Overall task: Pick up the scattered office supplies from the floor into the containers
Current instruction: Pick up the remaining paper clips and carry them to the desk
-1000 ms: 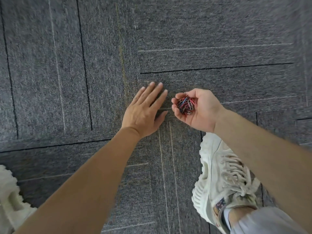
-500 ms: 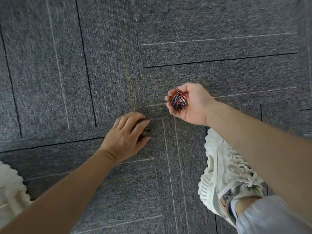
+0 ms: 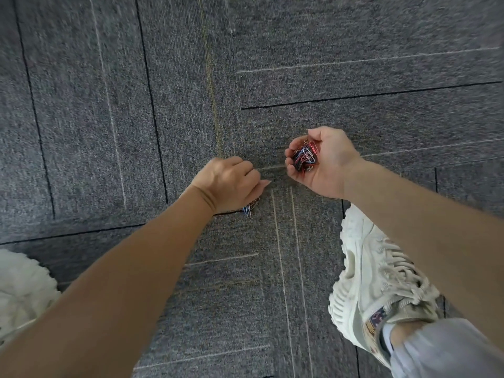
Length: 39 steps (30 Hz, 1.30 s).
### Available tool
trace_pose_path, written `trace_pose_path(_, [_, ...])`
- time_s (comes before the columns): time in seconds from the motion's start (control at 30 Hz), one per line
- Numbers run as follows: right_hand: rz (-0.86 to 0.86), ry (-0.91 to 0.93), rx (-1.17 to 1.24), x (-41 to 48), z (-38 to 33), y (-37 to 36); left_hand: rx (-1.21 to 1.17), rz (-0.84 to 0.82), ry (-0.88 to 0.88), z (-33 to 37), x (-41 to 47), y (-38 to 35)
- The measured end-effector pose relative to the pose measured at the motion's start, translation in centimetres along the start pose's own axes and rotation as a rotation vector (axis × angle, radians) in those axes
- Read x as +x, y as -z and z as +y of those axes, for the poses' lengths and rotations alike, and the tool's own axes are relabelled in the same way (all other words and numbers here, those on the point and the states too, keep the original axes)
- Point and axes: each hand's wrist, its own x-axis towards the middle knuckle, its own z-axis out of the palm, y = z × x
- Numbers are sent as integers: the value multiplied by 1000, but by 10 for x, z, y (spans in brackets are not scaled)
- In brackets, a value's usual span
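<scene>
You're cupping a paper clip pile [image 3: 305, 158] in your right hand [image 3: 321, 162], left hand [image 3: 229, 184] fingers curling on floor clips [image 3: 249, 209]; no containers showing, depositing remaining.

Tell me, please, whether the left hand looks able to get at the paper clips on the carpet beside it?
Probably yes: the left hand rests right over those loose clips, with nothing between.

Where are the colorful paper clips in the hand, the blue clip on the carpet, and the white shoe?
Paper clips [image 3: 305, 157]: head view, middle of the bunch cupped in the right hand.
Blue clip [image 3: 247, 211]: head view, its loop below the left hand.
White shoe [image 3: 373, 268]: head view, on its laces.
</scene>
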Motion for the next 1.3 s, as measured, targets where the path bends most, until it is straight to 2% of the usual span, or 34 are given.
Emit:
trace_pose_path(0.07, [9,-5,4,-1,-2,4,-88,-100,145,4,9,6])
trace_pose_path(0.13, [2,-13,11,-2,-2,7,-281,-165,493,6,20,19])
trace_pose_path(0.2, [-14,-19,23,-3,-1,8,-628,-71,956,-2,25,33])
trace_pose_path(0.23, [-23,-21,28,-3,-1,7,-824,34,1164,-8,25,40])
trace_pose_path(0.3, [-48,-27,40,-4,0,5,-1225,254,1466,-24,18,51])
trace_pose_path(0.33, [-68,-30,51,-5,1,4,-1444,302,1558,-28,13,56])
trace_pose_path(0.4, [-114,-31,83,-5,2,0,-1860,289,1619,-32,1,57])
trace_pose_path(0.47, [-173,-22,115,-5,4,-5,-2134,274,1570,-31,-8,55])
trace_pose_path(0.53, [-231,-11,148,-6,4,-12,-2307,312,1510,-28,-12,54])
trace_pose_path(0.63, [-296,-2,178,-6,5,-20,-2357,301,1518,-25,-14,56])
trace_pose_path(0.73, [-316,0,185,-5,9,-29,-2218,188,1614,-28,-11,63])
trace_pose_path(0.83, [-276,-5,186,-3,13,-39,-1997,99,1727,-34,-9,72])
trace_pose_path(1.0, [-196,-52,191,0,22,-55,-1934,-147,1753,-40,-16,79])
trace_pose_path(1.07, [-171,-73,163,4,26,-59,-1921,-139,1792,-39,-21,77])
trace_pose_path(1.2, [-155,-81,171,7,29,-69,-1979,46,1808,-37,-25,78])
trace_pose_path(1.3, [-124,-96,173,6,29,-81,-1963,25,1787,-40,-27,85])
